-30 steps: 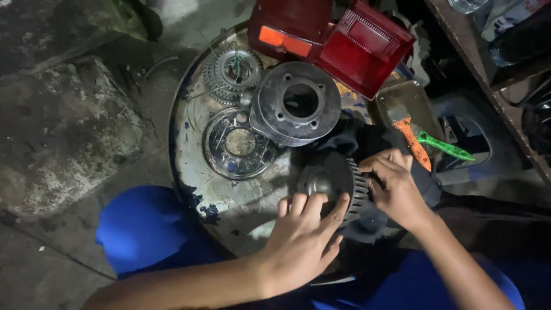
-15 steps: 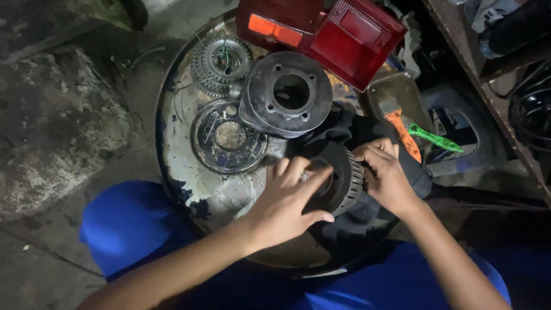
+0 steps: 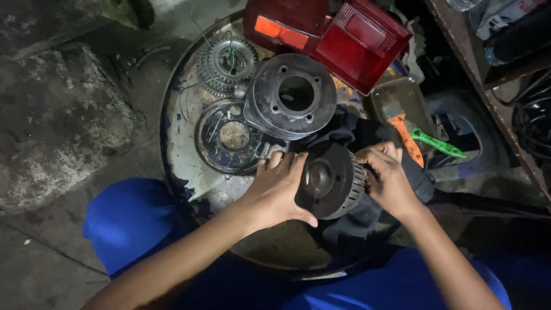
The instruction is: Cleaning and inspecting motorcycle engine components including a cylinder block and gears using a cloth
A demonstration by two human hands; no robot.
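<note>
The right hand (image 3: 390,181) covers the far side of the finned cylinder (image 3: 330,181). A dark rag (image 3: 356,135) lies partly under it. The red lamp covers (image 3: 344,34) run past the top edge.

Single head-worn view, looking steeply down (almost overhead), close over a round metal tabletop (image 3: 189,143), knees at bottom edge

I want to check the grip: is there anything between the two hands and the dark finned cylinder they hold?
Nothing visible. The left hand lies directly on the face and rim of the finned cylinder, and the right hand presses its fins from the other side. The dark cloth lies beneath and behind it, not between.
</note>
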